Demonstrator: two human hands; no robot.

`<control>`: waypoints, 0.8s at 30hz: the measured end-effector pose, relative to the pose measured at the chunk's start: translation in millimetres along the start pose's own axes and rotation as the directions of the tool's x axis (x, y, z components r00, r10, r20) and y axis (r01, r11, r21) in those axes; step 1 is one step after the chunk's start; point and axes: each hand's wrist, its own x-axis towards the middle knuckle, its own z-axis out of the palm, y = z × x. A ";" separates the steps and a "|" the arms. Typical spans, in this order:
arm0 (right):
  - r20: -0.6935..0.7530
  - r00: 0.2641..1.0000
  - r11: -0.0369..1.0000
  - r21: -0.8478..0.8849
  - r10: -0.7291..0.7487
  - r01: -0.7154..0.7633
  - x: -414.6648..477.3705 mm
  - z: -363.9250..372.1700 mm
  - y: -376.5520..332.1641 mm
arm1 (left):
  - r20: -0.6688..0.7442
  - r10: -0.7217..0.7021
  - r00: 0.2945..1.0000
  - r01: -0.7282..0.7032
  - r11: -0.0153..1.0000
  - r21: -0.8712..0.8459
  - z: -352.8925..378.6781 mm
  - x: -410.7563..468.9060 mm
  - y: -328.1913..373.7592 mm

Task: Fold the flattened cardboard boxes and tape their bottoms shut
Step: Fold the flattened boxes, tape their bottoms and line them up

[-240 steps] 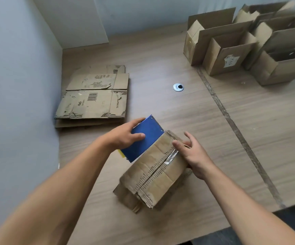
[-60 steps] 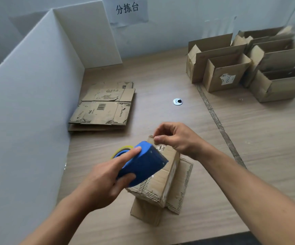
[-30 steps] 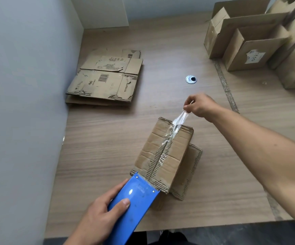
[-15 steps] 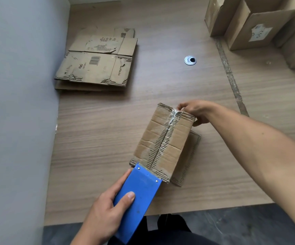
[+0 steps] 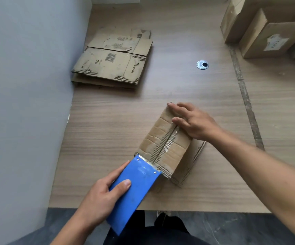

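While the box (image 5: 162, 144) lies bottom-up near the bench (image 5: 108, 121) edge, tape goes on.
Left hand (image 5: 100, 197) grips the tape dispenser (image 5: 134, 190); right hand (image 5: 194, 122) presses flat, unclenched. Light, crushable cardboard: steady it by its stiffer edges.

Single head-worn view, looking steeply down, close over the table (image 5: 108, 121) near edge.

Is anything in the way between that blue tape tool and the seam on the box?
Nothing visible is. The blue tape dispenser, held in the left hand, already meets the near edge of the box, and the right hand rests on the far end.
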 end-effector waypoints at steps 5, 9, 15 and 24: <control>0.023 1.000 0.999 -0.052 0.014 -0.013 9.0 3.1 1.7 | -0.040 0.052 0.998 -0.053 0.998 -0.037 -8.4 -10.4 20.9; 0.045 0.998 0.997 -0.075 0.037 -0.034 9.6 2.8 2.1 | -0.057 0.047 0.997 -0.053 0.993 -0.107 -21.5 -21.5 43.1; 0.047 0.998 0.994 -0.103 0.044 -0.039 9.6 2.0 -1.2 | -0.019 0.064 0.998 -0.065 0.991 -0.113 -26.2 -35.3 54.2; 0.059 0.998 0.990 -0.136 0.032 -0.024 8.2 -0.7 -1.8 | -0.039 -0.007 0.999 0.004 0.998 -0.068 -2.0 -38.4 17.2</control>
